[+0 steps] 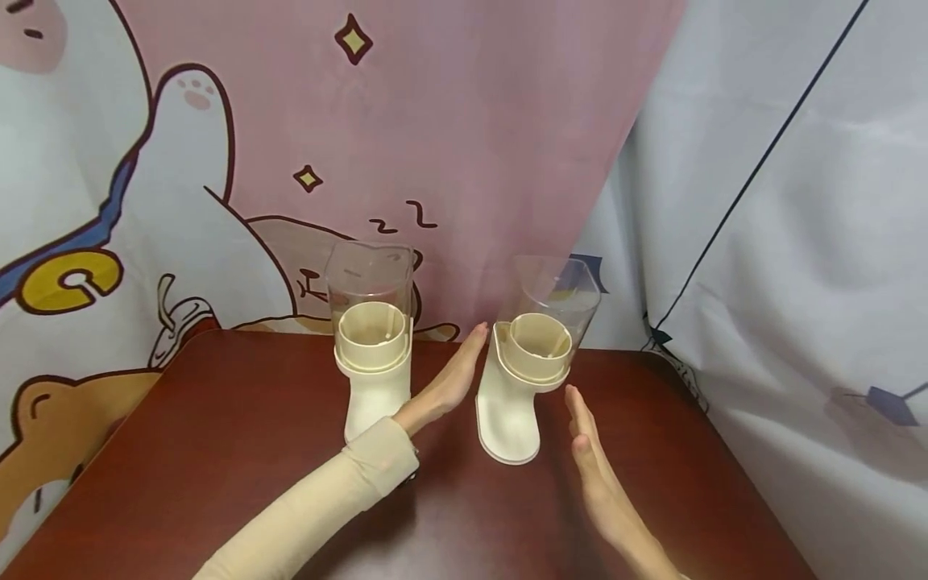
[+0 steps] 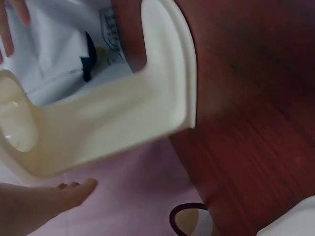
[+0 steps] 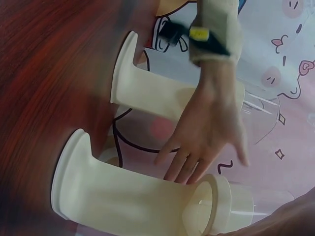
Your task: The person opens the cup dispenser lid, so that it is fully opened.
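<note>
Two cream stands, each with a clear plastic container on top and a ring-shaped collar, look like food dispensers. The right dispenser [image 1: 507, 419] stands upright on the table between my hands, turned slightly. My left hand [image 1: 451, 383] has its fingers straight and passes between the two, its palm facing the right dispenser's side. On the other side, my right hand [image 1: 600, 479] is held with straight fingers, its tips near the collar. Behind my left wrist stands the left dispenser [image 1: 373, 395], partly covered by the sleeve. Neither hand grips anything.
A dark reddish-brown table [image 1: 239, 427] carries both dispensers near its back edge. Behind it hangs a pink and white cartoon curtain [image 1: 471, 121], with a pale cloth [image 1: 797, 242] along the right side.
</note>
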`<state>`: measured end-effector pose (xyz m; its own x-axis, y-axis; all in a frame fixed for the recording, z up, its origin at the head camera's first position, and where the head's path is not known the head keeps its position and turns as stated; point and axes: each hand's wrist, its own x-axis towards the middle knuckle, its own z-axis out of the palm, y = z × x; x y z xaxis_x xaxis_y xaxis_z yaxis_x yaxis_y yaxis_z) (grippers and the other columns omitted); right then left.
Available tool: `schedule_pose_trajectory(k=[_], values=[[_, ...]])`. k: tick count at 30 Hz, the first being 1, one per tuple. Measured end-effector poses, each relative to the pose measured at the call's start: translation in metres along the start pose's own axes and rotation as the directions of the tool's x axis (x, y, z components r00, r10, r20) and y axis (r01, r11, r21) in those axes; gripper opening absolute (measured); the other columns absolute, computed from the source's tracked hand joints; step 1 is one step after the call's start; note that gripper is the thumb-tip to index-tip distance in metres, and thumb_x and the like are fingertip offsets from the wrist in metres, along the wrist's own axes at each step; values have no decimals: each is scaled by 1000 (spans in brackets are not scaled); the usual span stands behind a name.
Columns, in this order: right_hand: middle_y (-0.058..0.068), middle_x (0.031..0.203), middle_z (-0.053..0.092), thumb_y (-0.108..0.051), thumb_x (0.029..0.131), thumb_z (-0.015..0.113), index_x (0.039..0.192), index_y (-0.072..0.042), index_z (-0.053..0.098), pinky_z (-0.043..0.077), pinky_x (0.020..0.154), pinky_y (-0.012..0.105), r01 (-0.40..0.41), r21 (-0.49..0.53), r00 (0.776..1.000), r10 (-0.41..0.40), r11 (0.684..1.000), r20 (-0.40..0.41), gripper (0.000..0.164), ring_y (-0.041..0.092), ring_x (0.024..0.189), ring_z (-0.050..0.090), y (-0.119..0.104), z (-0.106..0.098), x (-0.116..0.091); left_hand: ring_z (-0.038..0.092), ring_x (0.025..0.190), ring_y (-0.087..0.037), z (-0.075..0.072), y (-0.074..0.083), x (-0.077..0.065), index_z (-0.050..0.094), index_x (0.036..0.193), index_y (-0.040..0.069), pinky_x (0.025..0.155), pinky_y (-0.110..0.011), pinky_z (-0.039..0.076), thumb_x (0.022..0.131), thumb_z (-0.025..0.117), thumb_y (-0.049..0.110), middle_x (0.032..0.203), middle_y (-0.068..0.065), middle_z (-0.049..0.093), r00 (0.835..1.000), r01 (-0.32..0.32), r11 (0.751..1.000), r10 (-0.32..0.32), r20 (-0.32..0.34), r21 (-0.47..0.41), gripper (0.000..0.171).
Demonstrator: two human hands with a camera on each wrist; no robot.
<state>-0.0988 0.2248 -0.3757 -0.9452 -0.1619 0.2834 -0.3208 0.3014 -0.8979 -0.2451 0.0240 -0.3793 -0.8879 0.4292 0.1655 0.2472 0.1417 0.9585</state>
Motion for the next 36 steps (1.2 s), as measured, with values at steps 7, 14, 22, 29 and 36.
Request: schedule_pose_trajectory(k=[7, 14, 22, 29, 36], values=[[15, 168, 3, -40, 109, 17, 162, -17, 4, 15, 106, 0, 19, 12, 1000, -19, 1000, 19, 59, 38, 152, 1, -1, 8, 5, 39, 140, -22, 4, -7, 9, 43, 149, 16, 122, -45, 23, 105, 8, 57, 149, -8, 46, 998, -58, 988, 60, 10, -141, 70], [3, 169, -1, -41, 109, 22, 162, -23, 3, 6, 117, 64, -25, -77, 999, 23, 997, -31, 59, 29, 154, -2, -1, 5, 10, 14, 154, -24, 17, 4, -10, 16, 160, 11, 125, -48, 11, 105, 14, 56, 166, -10, 18, 998, -45, 997, 43, -36, -66, 71], [12, 168, -7, -43, 108, 23, 161, -16, -5, 0, 113, 74, -72, -120, 996, 65, 990, -61, 65, 37, 152, -8, 8, -8, 14, 6, 154, -25, 43, 19, -56, 0, 161, 14, 124, -54, 10, 102, 24, 61, 168, -7, 6, 997, 39, 999, -41, -59, -31, 79], [16, 167, -9, -45, 107, 23, 160, -10, -7, -1, 115, 73, -102, -119, 993, 94, 988, -73, 70, 39, 152, -9, 17, -15, 25, 2, 155, -26, 49, 27, -75, -3, 161, 14, 122, -57, 11, 100, 33, 63, 168, -4, 0, 996, 88, 995, -89, -15, -39, 86], [19, 167, 2, -29, 109, 19, 161, -12, 2, 18, 118, 12, 94, 38, 988, -88, 995, -128, 57, 10, 154, 8, 14, -14, 11, 12, 154, -29, 27, 21, -63, 10, 161, 15, 123, -58, 12, 102, 38, 53, 168, -6, 8, 989, 29, 990, -48, -140, -136, 75]])
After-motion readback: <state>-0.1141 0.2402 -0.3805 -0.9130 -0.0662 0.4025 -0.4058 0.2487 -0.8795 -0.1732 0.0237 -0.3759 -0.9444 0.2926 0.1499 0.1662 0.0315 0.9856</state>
